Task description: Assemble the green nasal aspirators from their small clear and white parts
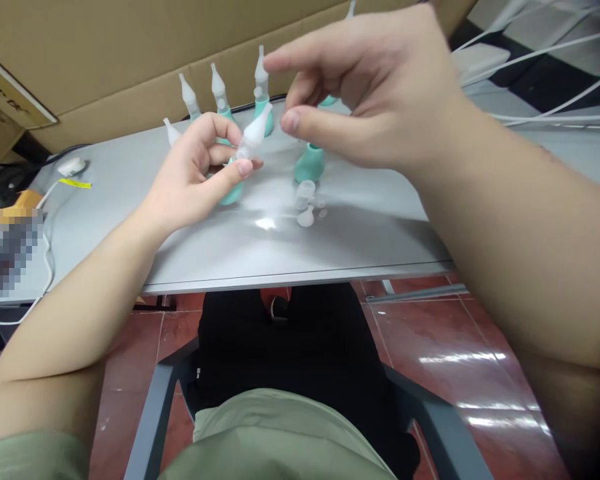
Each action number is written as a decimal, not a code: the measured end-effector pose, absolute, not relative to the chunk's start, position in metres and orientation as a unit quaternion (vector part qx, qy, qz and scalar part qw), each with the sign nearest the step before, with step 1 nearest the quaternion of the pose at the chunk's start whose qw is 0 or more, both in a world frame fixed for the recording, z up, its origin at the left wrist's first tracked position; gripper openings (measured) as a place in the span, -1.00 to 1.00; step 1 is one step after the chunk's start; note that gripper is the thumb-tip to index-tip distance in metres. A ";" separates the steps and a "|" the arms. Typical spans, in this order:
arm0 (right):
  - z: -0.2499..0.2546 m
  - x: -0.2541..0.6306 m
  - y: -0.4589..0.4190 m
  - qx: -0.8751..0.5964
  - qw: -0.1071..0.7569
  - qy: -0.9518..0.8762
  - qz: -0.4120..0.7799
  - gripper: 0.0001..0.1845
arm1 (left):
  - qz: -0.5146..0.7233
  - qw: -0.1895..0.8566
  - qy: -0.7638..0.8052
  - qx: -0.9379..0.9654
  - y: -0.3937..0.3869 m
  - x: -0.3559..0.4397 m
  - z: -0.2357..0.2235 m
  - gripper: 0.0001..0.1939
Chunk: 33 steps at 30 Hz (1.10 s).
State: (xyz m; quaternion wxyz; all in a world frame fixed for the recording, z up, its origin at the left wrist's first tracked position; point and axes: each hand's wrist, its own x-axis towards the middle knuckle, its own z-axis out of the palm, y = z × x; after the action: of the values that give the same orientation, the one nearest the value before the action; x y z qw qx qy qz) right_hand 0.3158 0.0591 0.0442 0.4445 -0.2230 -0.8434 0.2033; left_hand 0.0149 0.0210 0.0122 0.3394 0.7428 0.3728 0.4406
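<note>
My left hand (195, 175) is closed around a nasal aspirator (255, 133) with a white, tapered tip pointing up and to the right. Part of its teal bulb shows below my fingers. To the right, my right hand (365, 87) hovers above the table with thumb and index finger apart and nothing between them. Under it sits a loose teal bulb (310, 165) with no tip on. A clear cylindrical piece (306, 193) and a white round piece (306, 217) lie just in front of that bulb, beside small clear bits.
Several assembled aspirators (263, 87) stand along the back of the grey table (220, 257), against a cardboard wall (145, 47). A white device with a cable (73, 167) lies at left. White cables (545, 120) hang at the right.
</note>
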 end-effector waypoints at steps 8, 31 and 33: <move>0.052 0.320 0.053 -0.347 0.382 -0.850 0.104 -0.58 | 0.434 0.292 0.375 0.765 0.029 0.020 0.010 -0.54; 0.056 0.321 0.059 -0.395 0.335 -0.845 0.130 -0.62 | 0.454 0.122 0.479 0.741 0.110 0.030 -0.026 0.49; 0.056 0.321 0.057 -0.398 0.326 -0.848 0.132 -0.59 | 0.440 0.149 0.458 0.758 0.107 0.029 -0.029 0.54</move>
State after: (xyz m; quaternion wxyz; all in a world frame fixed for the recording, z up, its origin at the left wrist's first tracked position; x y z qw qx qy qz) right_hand 0.3208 0.0574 0.0565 0.3257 -0.3975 -0.8476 0.1321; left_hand 0.0289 0.1068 -0.0289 0.1493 0.7577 0.4579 0.4404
